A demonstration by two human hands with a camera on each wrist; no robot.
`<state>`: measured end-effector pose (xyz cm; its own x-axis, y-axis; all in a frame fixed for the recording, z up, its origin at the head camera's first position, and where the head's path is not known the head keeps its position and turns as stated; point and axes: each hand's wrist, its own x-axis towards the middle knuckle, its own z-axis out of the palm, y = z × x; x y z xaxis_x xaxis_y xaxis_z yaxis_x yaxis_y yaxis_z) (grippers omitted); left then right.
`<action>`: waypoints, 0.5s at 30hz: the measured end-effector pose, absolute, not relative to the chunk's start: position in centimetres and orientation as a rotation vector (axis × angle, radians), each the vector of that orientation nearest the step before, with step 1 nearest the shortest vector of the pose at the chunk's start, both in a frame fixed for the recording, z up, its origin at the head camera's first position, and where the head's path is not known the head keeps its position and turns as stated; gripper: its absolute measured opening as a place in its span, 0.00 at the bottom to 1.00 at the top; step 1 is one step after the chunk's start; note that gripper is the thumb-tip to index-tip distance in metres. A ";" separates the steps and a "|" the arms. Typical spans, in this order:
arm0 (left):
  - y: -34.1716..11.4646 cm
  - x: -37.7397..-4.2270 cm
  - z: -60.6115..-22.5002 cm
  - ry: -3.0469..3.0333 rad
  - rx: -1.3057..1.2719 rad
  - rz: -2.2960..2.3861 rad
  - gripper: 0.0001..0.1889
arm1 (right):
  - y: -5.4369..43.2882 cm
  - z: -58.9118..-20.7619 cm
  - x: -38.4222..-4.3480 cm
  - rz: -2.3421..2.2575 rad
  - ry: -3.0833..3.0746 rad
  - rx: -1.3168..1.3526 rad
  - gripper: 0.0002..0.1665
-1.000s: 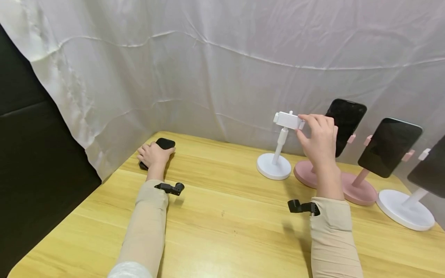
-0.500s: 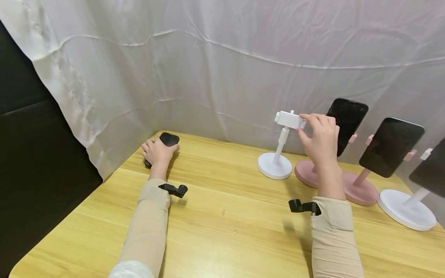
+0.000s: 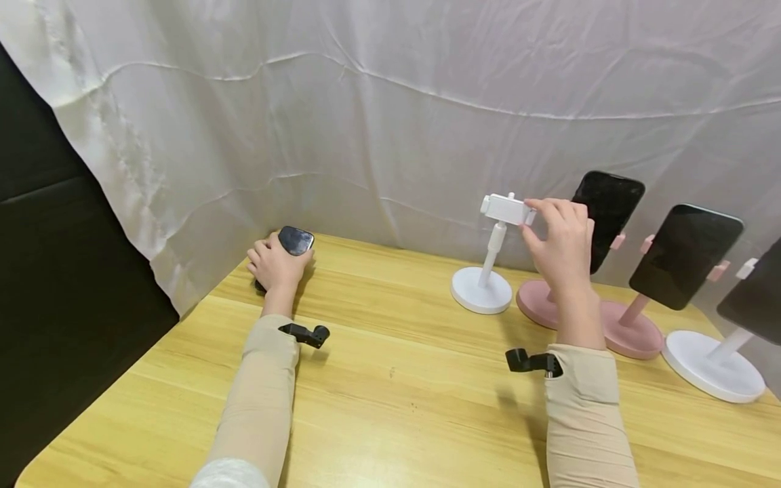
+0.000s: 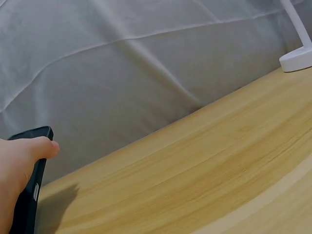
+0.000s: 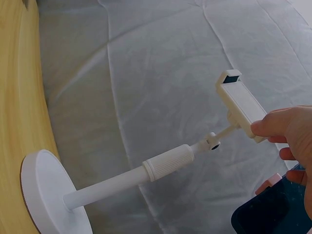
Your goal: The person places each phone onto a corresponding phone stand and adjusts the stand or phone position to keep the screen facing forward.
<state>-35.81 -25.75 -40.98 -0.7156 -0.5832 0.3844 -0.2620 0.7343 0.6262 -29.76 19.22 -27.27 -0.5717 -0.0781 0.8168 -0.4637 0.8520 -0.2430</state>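
Observation:
At the table's far left corner, my left hand (image 3: 277,266) grips a black phone (image 3: 296,240) by its edges. In the left wrist view the phone (image 4: 30,195) is tilted up, its far end raised, with my thumb along its side and a shadow beside it on the wood. My right hand (image 3: 560,240) pinches the right end of the clamp (image 3: 506,209) on a white phone stand (image 3: 482,290). Seen from the right wrist, thumb and fingers hold the clamp's near end, and its opposite jaw (image 5: 229,77) stands free. Nothing sits in this clamp.
Right of the white stand are two pink stands (image 3: 631,332) and another white stand (image 3: 714,366), each bearing a dark phone (image 3: 686,257). They stand close together, partly behind my right forearm. A pale curtain (image 3: 390,135) hangs along the table's back edge.
My left hand has shifted slightly right and away from me with the phone, whose far end now tips up and catches light. My right hand keeps its pinch on the clamp.

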 end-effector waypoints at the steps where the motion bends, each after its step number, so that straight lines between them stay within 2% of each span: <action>1: -25.7 -35.8 -41.0 -2.337 0.627 -0.726 0.47 | 19.2 -27.3 -29.8 0.549 -2.136 0.393 0.21; 15: -25.2 -35.8 -41.2 -2.233 0.477 -0.647 0.44 | 19.2 -27.3 -29.8 0.550 -2.143 0.388 0.20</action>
